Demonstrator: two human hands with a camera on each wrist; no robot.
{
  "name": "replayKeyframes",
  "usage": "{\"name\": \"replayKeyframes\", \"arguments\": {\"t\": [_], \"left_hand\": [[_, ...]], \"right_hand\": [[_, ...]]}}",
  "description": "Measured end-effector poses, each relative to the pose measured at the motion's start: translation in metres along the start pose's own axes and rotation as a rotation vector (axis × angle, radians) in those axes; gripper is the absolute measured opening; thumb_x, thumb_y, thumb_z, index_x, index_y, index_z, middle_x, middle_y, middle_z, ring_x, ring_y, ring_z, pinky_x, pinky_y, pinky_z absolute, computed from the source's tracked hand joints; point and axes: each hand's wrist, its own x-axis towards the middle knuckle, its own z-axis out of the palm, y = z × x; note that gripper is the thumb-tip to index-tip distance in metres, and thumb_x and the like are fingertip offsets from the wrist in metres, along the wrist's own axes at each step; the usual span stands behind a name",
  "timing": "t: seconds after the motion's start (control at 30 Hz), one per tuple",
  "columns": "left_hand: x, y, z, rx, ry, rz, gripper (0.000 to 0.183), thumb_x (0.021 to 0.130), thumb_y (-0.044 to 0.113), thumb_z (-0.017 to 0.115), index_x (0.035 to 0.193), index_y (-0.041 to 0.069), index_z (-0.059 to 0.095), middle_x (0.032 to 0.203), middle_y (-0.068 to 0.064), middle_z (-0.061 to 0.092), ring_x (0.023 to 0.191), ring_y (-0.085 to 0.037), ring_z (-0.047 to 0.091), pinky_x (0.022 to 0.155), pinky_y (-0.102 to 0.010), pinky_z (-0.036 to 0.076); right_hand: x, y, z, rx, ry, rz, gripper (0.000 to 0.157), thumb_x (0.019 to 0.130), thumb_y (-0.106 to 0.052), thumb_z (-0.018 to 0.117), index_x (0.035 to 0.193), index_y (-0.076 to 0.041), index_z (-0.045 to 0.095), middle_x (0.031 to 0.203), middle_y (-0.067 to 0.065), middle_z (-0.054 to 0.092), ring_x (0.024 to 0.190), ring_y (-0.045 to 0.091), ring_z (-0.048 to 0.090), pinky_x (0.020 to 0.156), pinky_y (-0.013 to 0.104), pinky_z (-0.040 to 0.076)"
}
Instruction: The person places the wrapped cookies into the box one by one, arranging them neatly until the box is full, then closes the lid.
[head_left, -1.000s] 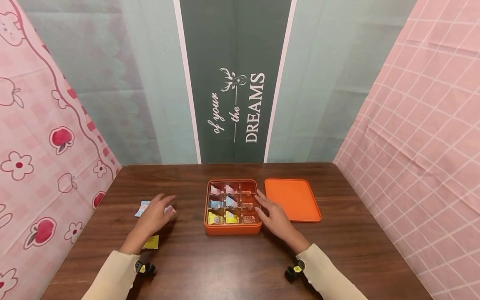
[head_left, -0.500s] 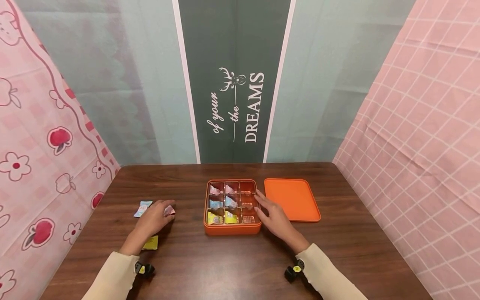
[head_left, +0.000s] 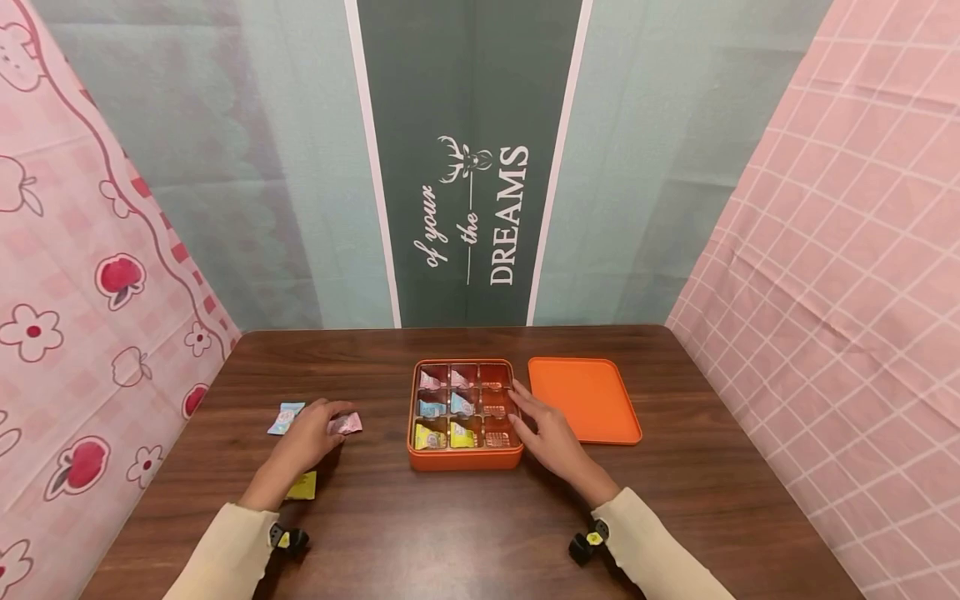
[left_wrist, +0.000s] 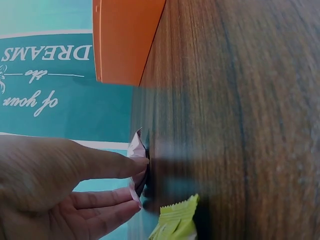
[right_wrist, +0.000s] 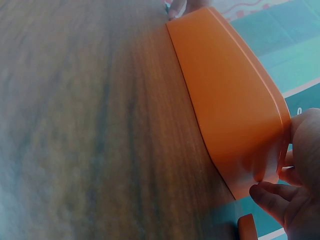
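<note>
Pink wrapped candy (head_left: 348, 423), creased, sharp-cornered, left hand (head_left: 306, 437) pinches it, right hand (head_left: 553, 437), fingers relaxed, touches orange box (head_left: 467, 460).

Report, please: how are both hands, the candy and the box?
Left hand pinches pink candy low by table. Right hand rests against orange box. Orange lid right of box, away from candy.
</note>
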Motion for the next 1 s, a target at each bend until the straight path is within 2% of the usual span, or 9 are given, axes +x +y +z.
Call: {"name": "replayKeyframes", "arguments": {"t": [0.33, 0.53, 0.63, 0.87, 1.0], "left_hand": [[0.0029, -0.0014, 0.0006, 0.002, 0.016, 0.002, 0.042, 0.081, -0.010, 0.076, 0.122, -0.004, 0.070, 0.101, -0.019, 0.066, 0.092, -0.033, 0.063, 0.080, -0.052, 0.053], [0.0005, -0.0025, -0.0001, 0.043, 0.018, -0.054, 0.040, 0.082, 0.000, 0.080, 0.121, -0.003, 0.070, 0.099, -0.018, 0.063, 0.078, -0.025, 0.056, 0.070, -0.044, 0.051], [0.0003, -0.0036, -0.0009, 0.047, 0.019, -0.072, 0.035, 0.081, 0.001, 0.082, 0.114, -0.005, 0.072, 0.089, -0.015, 0.060, 0.074, -0.023, 0.051, 0.065, -0.040, 0.047], [0.0007, -0.0040, -0.0031, 0.039, 0.018, -0.058, 0.031, 0.080, 0.000, 0.082, 0.108, -0.009, 0.072, 0.085, -0.014, 0.059, 0.075, -0.025, 0.051, 0.067, -0.041, 0.047], [0.0001, -0.0052, -0.0043, 0.029, 0.034, -0.040, 0.025, 0.077, 0.001, 0.084, 0.099, -0.006, 0.073, 0.080, -0.011, 0.057, 0.073, -0.023, 0.050, 0.065, -0.038, 0.044]], "right_hand": [[-0.0012, -0.0006, 0.0002, -0.001, 0.008, 0.000, 0.049, 0.100, -0.023, 0.066, 0.144, -0.002, 0.056, 0.154, 0.012, 0.047, 0.134, 0.033, 0.052, 0.105, 0.055, 0.044], [-0.0013, -0.0017, -0.0002, 0.003, -0.005, 0.016, 0.049, 0.101, -0.024, 0.065, 0.145, -0.003, 0.056, 0.155, 0.012, 0.046, 0.135, 0.033, 0.052, 0.106, 0.055, 0.043], [-0.0010, -0.0022, -0.0006, 0.005, -0.011, 0.021, 0.050, 0.101, -0.024, 0.065, 0.145, -0.003, 0.055, 0.155, 0.012, 0.045, 0.135, 0.033, 0.051, 0.106, 0.054, 0.043], [-0.0003, -0.0012, -0.0006, -0.001, -0.007, 0.025, 0.051, 0.100, -0.024, 0.066, 0.146, -0.005, 0.055, 0.157, 0.008, 0.044, 0.136, 0.032, 0.051, 0.106, 0.053, 0.043], [-0.0007, -0.0015, 0.0001, 0.006, -0.006, 0.017, 0.050, 0.100, -0.023, 0.066, 0.145, -0.004, 0.056, 0.155, 0.009, 0.045, 0.135, 0.033, 0.052, 0.106, 0.053, 0.043]]}}
